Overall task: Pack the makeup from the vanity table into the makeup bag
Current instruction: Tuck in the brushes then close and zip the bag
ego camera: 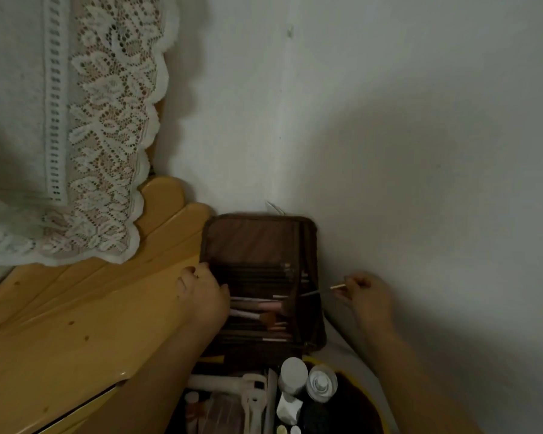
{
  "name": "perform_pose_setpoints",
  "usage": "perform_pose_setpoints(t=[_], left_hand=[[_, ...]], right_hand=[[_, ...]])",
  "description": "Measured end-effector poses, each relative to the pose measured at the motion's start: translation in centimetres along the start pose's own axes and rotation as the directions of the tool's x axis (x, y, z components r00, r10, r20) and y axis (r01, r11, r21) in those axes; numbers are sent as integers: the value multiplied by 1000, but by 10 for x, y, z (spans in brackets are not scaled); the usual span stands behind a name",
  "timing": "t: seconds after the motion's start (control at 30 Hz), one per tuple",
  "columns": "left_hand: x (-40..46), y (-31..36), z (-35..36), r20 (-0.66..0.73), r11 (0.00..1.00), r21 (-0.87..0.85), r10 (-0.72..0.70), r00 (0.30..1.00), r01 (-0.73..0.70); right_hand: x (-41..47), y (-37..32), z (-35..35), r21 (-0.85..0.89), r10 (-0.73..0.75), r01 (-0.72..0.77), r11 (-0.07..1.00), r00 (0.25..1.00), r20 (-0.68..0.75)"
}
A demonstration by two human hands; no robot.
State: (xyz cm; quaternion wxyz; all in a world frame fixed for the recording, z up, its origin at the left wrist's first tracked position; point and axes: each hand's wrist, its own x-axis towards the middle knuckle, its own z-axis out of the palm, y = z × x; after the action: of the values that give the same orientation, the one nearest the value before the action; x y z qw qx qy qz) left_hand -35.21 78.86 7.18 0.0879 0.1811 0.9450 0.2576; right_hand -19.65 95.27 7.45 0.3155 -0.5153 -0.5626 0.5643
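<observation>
Nearest us, the open bag (351, 402) sits at the bottom edge, its compartments crowded with upright round bottles (292, 374), a clear capped one (321, 382) and pale plastic tubes (215, 383); a yellow trim runs along its rim. It is wedged between the wooden vanity (76, 333) on the left and the wall (420, 151) on the right, so there is little side room.

Just beyond, the bag's brown flap (257, 239) stands up against the wall corner, soft fabric with rounded corners and a row of pockets holding brushes (261, 308), pink and dark handles lying crosswise.

Our left hand (201, 296) rests on the flap's left edge, fingers curled against the brush handles; whether it actually grips one we cannot tell, as the frame is dim and blurred. Our right hand (365, 294) is just off the flap's right edge, close to the wall, thumb and forefinger pinching a thin brush (323, 289) by its pale tip, the dark end pointing into the pockets.

Farther left, the vanity's glossy, scalloped yellow wood opens out freely, and a white lace cloth (101, 136) with a wavy hem hangs over its back.
</observation>
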Motion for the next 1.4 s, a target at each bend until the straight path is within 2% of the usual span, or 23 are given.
perform_pose_setpoints(t=[0.13,0.2,0.27,0.37,0.43,0.47,0.53,0.6,0.67,0.83,0.9,0.93,0.97,1.03,1.1,1.17,1.23,1.3,1.4], left_hand=[[13,-11,2,46,975,-215,-40,998,49],[17,-14,0,52,951,-299,-66,996,79],[20,-14,-1,61,930,-350,-99,993,114],[24,-15,-1,78,930,-345,-103,992,124],[26,-17,-1,98,923,-362,-103,990,132],[27,-18,-1,112,913,-380,-110,988,145],[29,-18,-1,131,896,-412,-122,984,166],[30,-18,-1,131,886,-430,-132,983,177],[30,-19,-2,133,872,-449,-149,980,194],[24,-21,-2,155,860,-481,-105,982,168],[17,-22,1,29,947,-320,-33,999,41],[13,-22,5,-49,985,-159,59,997,-66],[9,-22,10,-96,981,2,195,976,-196],[4,-23,23,-28,862,234,467,884,-449],[1,-22,33,103,698,403,608,787,-592],[3,-21,35,214,678,439,559,801,-590],[4,-20,35,271,677,470,499,823,-566],[4,-21,35,300,663,478,493,817,-576],[4,-22,33,332,672,477,458,824,-566]], right_hand=[[-6,5,25,160,197,-226,961,964,181],[-10,9,37,99,218,-246,964,948,233],[-13,13,47,-134,145,-115,984,960,240],[-18,11,53,-433,20,167,886,919,395],[-19,9,49,-500,20,271,823,865,502],[-19,8,46,-510,-12,313,801,861,508],[-12,11,39,-531,-170,370,762,906,388],[-6,13,35,-487,-208,317,814,942,264],[-3,12,37,-394,-72,206,896,941,330],[-11,6,53,-330,99,84,940,861,499],[-13,2,53,-256,111,47,965,817,566],[-13,0,51,-194,98,26,981,794,600],[-12,-2,46,-135,89,-3,991,770,631],[-9,-3,34,-103,66,2,995,760,647],[-8,0,22,-181,-6,138,974,811,585],[-6,10,14,-399,-98,350,847,842,531],[-6,22,7,-595,-63,491,637,802,595],[-10,30,3,-674,57,541,503,757,651],[-14,33,2,-679,70,620,393,716,695]])
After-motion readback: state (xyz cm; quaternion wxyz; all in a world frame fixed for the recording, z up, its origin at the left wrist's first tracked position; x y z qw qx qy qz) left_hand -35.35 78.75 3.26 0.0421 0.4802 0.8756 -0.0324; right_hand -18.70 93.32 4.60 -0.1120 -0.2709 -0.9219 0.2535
